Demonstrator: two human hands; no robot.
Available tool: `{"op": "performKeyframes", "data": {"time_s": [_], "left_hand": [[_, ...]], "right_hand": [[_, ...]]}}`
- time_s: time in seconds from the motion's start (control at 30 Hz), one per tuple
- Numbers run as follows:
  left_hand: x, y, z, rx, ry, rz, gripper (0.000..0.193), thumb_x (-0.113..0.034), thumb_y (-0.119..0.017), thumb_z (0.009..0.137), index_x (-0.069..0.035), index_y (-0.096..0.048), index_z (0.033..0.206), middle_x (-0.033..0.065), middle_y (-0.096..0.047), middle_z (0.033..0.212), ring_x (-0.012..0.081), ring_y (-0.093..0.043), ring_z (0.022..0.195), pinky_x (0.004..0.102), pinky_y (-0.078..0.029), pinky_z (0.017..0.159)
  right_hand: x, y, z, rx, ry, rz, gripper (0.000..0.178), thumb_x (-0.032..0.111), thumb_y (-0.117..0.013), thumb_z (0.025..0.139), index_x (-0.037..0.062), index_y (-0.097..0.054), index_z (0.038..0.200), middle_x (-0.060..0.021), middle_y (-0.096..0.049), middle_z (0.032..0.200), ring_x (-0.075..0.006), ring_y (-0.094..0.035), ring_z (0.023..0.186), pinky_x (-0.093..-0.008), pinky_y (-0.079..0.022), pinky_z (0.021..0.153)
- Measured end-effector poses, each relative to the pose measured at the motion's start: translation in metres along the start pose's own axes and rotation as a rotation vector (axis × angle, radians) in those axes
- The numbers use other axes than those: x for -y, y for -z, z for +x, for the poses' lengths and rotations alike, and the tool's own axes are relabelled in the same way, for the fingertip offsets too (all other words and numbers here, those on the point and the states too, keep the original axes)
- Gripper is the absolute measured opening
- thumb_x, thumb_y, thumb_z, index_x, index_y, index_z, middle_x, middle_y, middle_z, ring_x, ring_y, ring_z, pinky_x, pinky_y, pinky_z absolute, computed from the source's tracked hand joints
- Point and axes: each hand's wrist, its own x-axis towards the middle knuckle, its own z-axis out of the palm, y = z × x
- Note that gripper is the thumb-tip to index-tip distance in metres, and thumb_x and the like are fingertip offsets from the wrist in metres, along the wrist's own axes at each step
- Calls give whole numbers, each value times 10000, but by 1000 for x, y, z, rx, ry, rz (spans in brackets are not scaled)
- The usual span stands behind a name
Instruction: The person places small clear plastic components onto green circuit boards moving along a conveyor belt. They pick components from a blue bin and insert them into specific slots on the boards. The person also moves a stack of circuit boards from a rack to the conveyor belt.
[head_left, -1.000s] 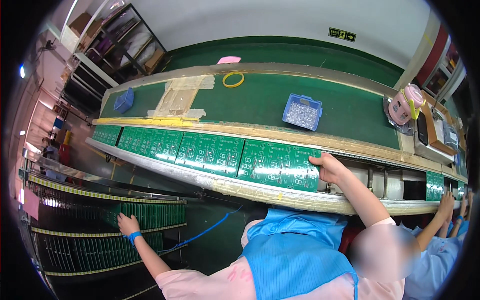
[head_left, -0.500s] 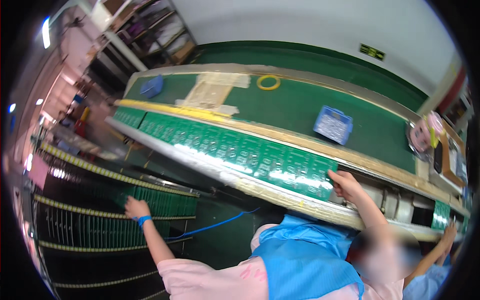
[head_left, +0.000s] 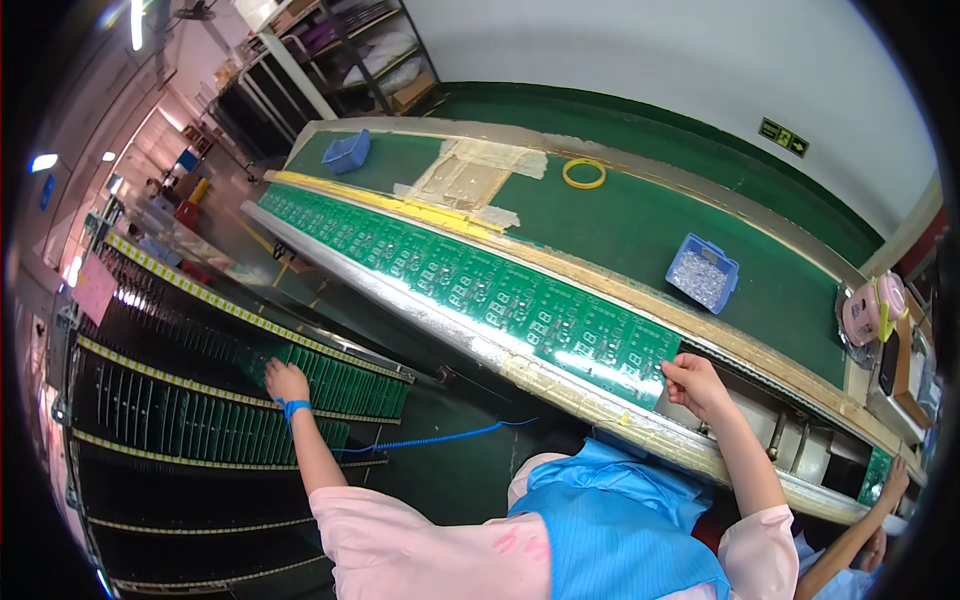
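A long row of green circuit boards (head_left: pixel 480 290) lies flat along the rail on the near side of the bench. My right hand (head_left: pixel 697 388) pinches the right edge of the last board in that row, thumb and forefinger closed on it. Off to the left, my left hand (head_left: pixel 287 382), with a blue wrist strap (head_left: pixel 295 408), reaches into a rack (head_left: pixel 180 443) where more green boards stand upright in slots. Its fingers close on the edge of a circuit board (head_left: pixel 262 358) there; the fingertips are partly hidden.
On the bench sit a blue bin of small clear parts (head_left: pixel 703 275), another blue bin (head_left: pixel 346 152), a yellow tape ring (head_left: pixel 584 174) and a pink container (head_left: pixel 872 307). A blue coiled cord (head_left: pixel 430 441) runs from the strap. A co-worker's hand (head_left: pixel 893 482) touches a board at far right.
The view has shifted, moving the bench right in the picture. My left hand has moved slightly up along the rack's boards. My right hand keeps its pinch on the end board.
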Motion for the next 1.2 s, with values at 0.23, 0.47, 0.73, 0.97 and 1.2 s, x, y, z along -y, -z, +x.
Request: {"op": "performKeyframes", "data": {"time_s": [0.23,0.47,0.73,0.97,1.2], "left_hand": [[-8,27,-68,-160,-408,-294,742,100,-636,670,-106,-521,1374,204,-632,1148,390,-593,1023,459,-487,892],[-63,158,-208,-309,-502,-475,258,-179,-589,970,-77,-665,1194,149,-665,1080,313,-632,953,416,-534,850],[-250,333,-275,-523,-1409,-1268,128,76,-667,846,13,-643,955,204,-698,931,322,-657,799,389,-508,674],[-347,349,-307,-120,-1943,-1388,480,-15,-631,721,-64,-618,1199,202,-622,1205,362,-628,1026,545,-434,927],[-397,315,-329,293,-1572,-1358,641,-97,-592,859,-8,-356,1448,203,-328,1524,454,-250,1405,567,-178,1137]], "right_hand": [[9,8,-15,-57,-27,-509,395,383,-641,915,-1,-693,994,-61,-624,668,-96,-538,501,-255,-433,434],[26,-28,-77,-26,420,-1038,473,397,-639,855,-71,-680,802,-274,-660,792,-440,-644,782,-483,-522,745],[-14,-104,-91,401,870,91,825,323,-645,929,-6,-148,1500,-240,-574,1290,-260,-608,1134,-354,-509,928],[6,-28,-128,65,552,760,364,126,-598,966,50,-496,1307,-44,-611,1191,-117,-566,1075,-297,-504,896],[-30,120,-146,-420,441,594,383,169,-676,911,13,-559,1241,-81,-651,1137,-182,-626,1005,-361,-517,889]]}}
